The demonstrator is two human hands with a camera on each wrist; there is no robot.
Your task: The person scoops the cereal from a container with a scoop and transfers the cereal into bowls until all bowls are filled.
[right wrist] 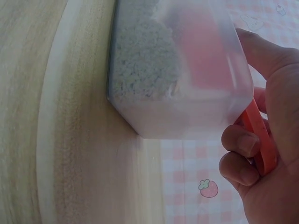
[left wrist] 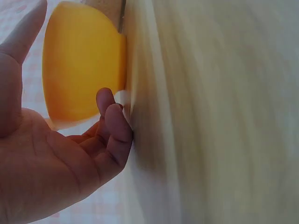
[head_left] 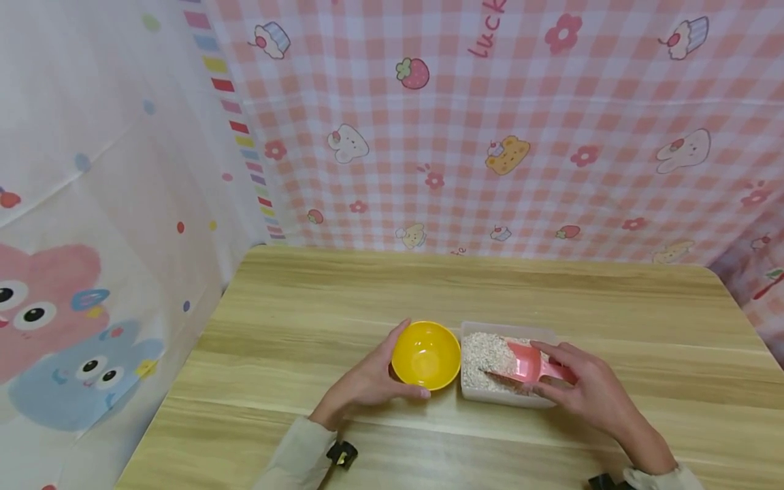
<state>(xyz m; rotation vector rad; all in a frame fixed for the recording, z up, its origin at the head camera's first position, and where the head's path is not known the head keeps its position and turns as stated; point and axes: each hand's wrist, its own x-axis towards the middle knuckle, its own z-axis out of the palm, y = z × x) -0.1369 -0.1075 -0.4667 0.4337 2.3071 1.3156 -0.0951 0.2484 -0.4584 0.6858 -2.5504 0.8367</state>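
Note:
A yellow bowl (head_left: 425, 355) stands upright on the table, its inside bare. My left hand (head_left: 372, 376) holds it from the left, thumb along the near side and fingers round the far side. In the left wrist view curled fingers sit by the base of the bowl (left wrist: 84, 60). Just right of the bowl is a translucent plastic box (head_left: 505, 396) of pale grains or flakes (head_left: 484, 350). My right hand (head_left: 591, 391) grips the handle of a pink scoop (head_left: 525, 362), whose front lies among the grains. Through the box wall (right wrist: 187, 116) the scoop shows blurred pink.
The wood-grain table (head_left: 343, 292) spreads out on all sides of the bowl and box. Behind it hangs a pink checked cloth (head_left: 459, 136), and at the left a white cloth (head_left: 153, 204) with cartoon figures.

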